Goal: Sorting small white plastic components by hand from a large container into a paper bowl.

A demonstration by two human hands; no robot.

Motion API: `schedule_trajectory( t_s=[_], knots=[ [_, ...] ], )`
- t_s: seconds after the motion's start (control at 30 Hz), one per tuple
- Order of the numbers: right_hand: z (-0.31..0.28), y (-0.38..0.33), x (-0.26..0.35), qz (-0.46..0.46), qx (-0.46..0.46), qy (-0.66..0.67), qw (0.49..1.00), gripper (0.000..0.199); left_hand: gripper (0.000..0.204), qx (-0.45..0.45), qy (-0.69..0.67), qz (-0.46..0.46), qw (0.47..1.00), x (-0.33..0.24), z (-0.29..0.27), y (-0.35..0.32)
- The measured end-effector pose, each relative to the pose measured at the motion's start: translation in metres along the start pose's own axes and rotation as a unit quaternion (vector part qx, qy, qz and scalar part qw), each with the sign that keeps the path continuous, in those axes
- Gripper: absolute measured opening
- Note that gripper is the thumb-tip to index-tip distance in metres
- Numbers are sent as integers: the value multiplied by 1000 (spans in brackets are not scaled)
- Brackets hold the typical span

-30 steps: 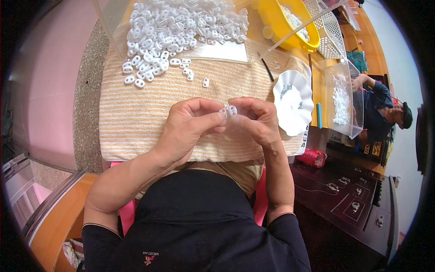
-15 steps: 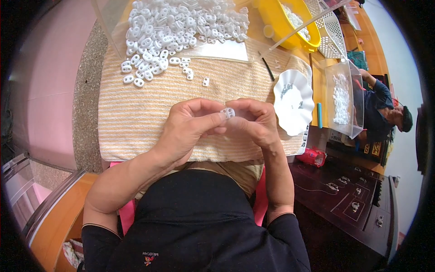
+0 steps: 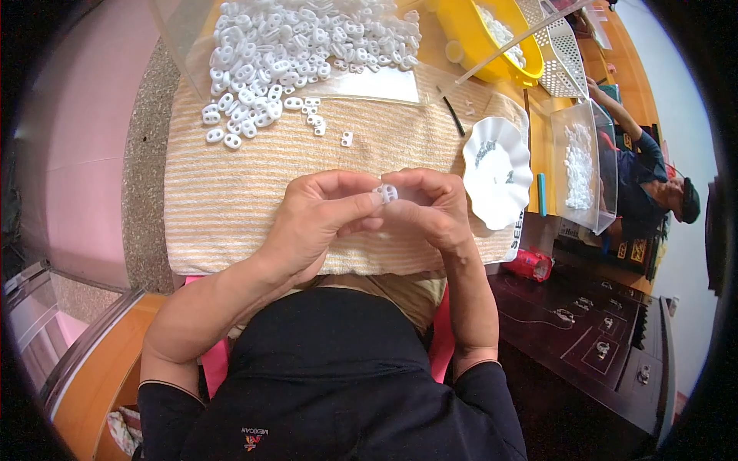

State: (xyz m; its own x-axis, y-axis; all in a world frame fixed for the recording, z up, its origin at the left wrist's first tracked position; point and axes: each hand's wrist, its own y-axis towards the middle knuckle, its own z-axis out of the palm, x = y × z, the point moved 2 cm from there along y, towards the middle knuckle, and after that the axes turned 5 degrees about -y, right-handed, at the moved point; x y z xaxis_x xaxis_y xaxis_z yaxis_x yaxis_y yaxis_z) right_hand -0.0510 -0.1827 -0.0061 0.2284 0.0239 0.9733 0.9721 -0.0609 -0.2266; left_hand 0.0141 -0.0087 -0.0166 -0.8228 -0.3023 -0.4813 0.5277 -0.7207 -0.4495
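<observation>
Between both hands, over the striped towel [image 3: 231,200], is a small white plastic two-hole cord lock [image 3: 388,193]. My left hand [image 3: 319,215] pinches its left side between thumb and fingers. Closed on the other side, my right hand [image 3: 434,203] has thumb and forefinger against the piece; its lower fingers are partly hidden. A large heap of similar white two-hole pieces [image 3: 257,69] lies beyond the hands. A few smaller white parts [image 3: 347,139] lie apart on the towel. Right of my right hand stands a white wavy-edged plate [image 3: 483,207] with small dark bits on it.
A clear panel edge [image 3: 523,40] slants over the far side. At the far right are a yellow basket [image 3: 530,80] and a clear bin [image 3: 607,165] of white parts. A black stick [image 3: 453,115] lies near the plate. Another person [image 3: 646,173] sits at the right.
Both hands keep the same pinch on the cord lock, with barely any movement. At the right, the other person's arm has shifted and reaches farther out.
</observation>
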Motion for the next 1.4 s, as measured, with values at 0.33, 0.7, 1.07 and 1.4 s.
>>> schedule_trajectory(
  t_s=[0.33,0.7,1.07,1.4],
  knots=[
    [-1,-1,1,-11,8,17,1000,29,13,5,0,0,1000,-3,1,-1],
    [4,-3,7,7,-9,32,999,27,9,22,-18,-20,999,-2,0,-2],
    [4,0,9,-60,2,51,997,27,12,49,-33,-42,997,-4,2,2],
    [10,-1,11,-95,-5,69,993,28,12,104,-43,-35,993,-4,2,2]
  ],
)
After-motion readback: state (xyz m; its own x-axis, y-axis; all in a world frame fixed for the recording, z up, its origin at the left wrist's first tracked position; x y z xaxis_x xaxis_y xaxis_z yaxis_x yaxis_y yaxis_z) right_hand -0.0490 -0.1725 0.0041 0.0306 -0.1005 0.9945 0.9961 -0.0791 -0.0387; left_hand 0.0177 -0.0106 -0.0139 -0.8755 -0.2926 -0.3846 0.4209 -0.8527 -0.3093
